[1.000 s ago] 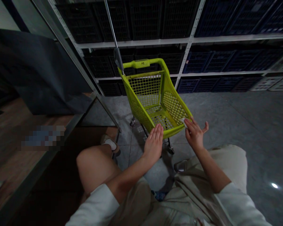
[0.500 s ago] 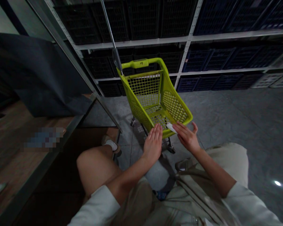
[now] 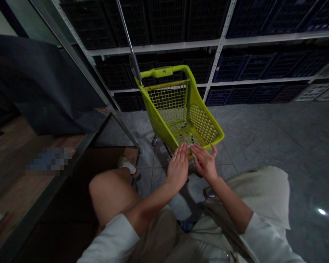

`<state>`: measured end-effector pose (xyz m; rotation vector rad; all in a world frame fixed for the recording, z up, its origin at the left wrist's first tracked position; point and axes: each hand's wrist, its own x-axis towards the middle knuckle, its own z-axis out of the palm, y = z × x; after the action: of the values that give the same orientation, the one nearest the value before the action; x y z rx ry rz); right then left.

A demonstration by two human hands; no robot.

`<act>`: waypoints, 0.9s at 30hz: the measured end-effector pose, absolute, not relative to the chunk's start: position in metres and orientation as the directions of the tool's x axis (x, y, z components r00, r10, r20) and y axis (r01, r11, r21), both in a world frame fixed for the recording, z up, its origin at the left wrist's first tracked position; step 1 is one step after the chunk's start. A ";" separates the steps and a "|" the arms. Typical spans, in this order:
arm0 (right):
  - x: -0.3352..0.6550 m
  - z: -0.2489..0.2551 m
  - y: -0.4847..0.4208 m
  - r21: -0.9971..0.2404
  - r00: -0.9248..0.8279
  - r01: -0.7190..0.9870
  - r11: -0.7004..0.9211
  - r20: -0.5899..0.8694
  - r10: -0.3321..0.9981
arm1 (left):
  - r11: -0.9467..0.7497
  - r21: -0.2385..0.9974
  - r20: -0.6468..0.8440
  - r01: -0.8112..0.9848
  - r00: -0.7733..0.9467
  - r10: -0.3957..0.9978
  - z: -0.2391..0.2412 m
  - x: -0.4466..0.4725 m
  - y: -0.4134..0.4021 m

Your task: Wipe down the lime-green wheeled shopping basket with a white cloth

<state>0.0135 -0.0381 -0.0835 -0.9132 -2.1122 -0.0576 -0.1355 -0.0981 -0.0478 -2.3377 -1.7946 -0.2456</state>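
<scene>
A lime-green child-size shopping cart (image 3: 218, 137) stands in front of me, its basket holding nothing that I can see. My left hand (image 3: 177, 166) lies at the near left corner of the cart's rim, fingers stretched out flat and side by side. Close beside it, my right hand (image 3: 205, 160) bends over the near rim and presses a white wipe (image 3: 191, 145) there. Only small bits of the wipe show past the fingers; the rest is hidden. The fingertips of both hands almost meet.
Metal shelving (image 3: 181, 46) with rows of dark plastic crates (image 3: 167, 22) stands behind the cart. To the left is a wooden bench (image 3: 16, 153) with a dark cloth or sheet (image 3: 52, 91) over it. Another person's bent knee (image 3: 109, 190) is close by my left arm.
My right hand has slid left along the cart's near rim with the white wipe, from the right part up to my left hand. The left hand and the cart have stayed put.
</scene>
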 end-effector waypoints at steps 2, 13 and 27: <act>0.001 -0.081 -0.047 -0.278 -0.429 0.594 0.755 0.685 0.589 | -0.244 -0.050 0.233 0.968 0.249 0.940 -0.048 -0.136 -0.098; 0.126 -0.092 0.036 -0.006 -0.476 0.769 0.639 0.662 0.579 | -0.269 -0.077 0.218 0.960 0.279 0.935 -0.043 -0.139 -0.100; -0.003 -0.079 -0.057 -0.275 -0.420 0.654 0.704 0.643 0.641 | -0.272 -0.019 0.250 0.962 0.268 0.930 -0.048 -0.140 -0.100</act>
<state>-0.0035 -0.0567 -0.0788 -0.9826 -2.1538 -0.0223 -0.1397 -0.0998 -0.0475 -2.3629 -1.7838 -0.2833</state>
